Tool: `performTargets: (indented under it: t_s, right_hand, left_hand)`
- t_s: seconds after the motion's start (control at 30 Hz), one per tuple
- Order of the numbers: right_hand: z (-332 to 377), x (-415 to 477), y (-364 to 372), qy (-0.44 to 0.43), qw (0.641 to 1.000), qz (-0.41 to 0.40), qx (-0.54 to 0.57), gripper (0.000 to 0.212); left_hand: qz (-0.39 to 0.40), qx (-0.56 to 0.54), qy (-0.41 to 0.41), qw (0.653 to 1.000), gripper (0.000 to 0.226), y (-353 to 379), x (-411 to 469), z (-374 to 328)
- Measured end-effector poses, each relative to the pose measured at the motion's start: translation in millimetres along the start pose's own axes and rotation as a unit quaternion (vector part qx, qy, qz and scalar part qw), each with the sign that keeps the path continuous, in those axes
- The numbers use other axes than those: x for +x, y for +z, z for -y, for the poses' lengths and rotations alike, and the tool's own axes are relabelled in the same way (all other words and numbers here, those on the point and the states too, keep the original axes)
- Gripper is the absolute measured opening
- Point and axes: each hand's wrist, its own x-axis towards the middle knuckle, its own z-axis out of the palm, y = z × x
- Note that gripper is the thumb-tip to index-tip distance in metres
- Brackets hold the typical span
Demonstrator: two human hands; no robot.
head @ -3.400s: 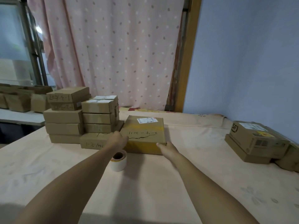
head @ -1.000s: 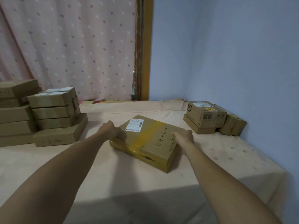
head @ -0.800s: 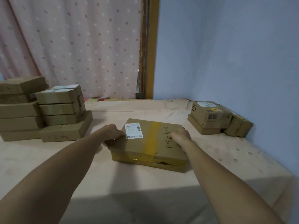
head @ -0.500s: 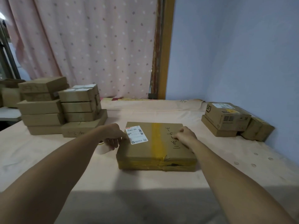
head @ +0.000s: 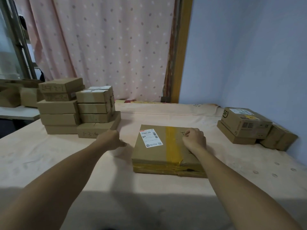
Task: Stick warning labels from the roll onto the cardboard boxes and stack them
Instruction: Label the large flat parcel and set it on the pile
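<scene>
The cloth-covered table (head: 49, 155) carried a tall stack of cardboard boxes (head: 66, 113) at far left, likely the supply. The flat box (head: 159, 156) lay squared at the centre, near the person, probably to present its top for a warning label. A smaller pile (head: 244, 125) sat far right, well clear. The right hand (head: 194, 138) rested clenched on the box top, steadying it. The left hand (head: 110, 140) hovered just left of the box; whether it held anything could not be told. The label roll was not visible. A shipping label (head: 151, 137) and yellow tape (head: 172, 146) took up part of the lid.
</scene>
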Motion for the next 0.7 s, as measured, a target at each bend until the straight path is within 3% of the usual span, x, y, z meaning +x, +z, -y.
performTargets:
  t_s: [0.13, 0.27, 0.33, 0.43, 0.53, 0.6, 0.7]
  right_hand:
    - [17, -5, 3, -0.017, 1.0, -0.008, 0.009, 0.018]
    - [40, -9, 10, -0.038, 0.995, 0.023, 0.087, 0.012]
    - [54, -11, 14, -0.05, 0.987, 0.05, 0.142, 0.01]
    - [84, -17, 13, -0.079, 0.963, 0.121, 0.227, 0.02]
    - [112, -23, 11, -0.096, 0.941, 0.162, 0.281, 0.038]
    - [128, -26, 8, -0.095, 0.914, 0.18, 0.351, 0.043]
    - [141, -27, 0, -0.08, 0.884, 0.175, 0.426, 0.04]
  left_hand:
    - [-0.002, 0.004, 0.012, 1.0, 0.037, 12, -4, 5]
    - [-0.073, -0.122, 0.006, 0.99, 0.022, 6, 1, 17]
    - [-0.12, -0.261, 0.029, 0.957, 0.022, -1, 2, 18]
    - [-0.16, -0.458, 0.051, 0.873, 0.013, -18, -5, 5]
    - [-0.168, -0.555, 0.081, 0.811, 0.008, -33, -17, -17]
    - [-0.175, -0.557, 0.129, 0.802, 0.006, -38, -29, -33]
    - [-0.183, -0.538, 0.162, 0.807, 0.021, -36, -38, -48]
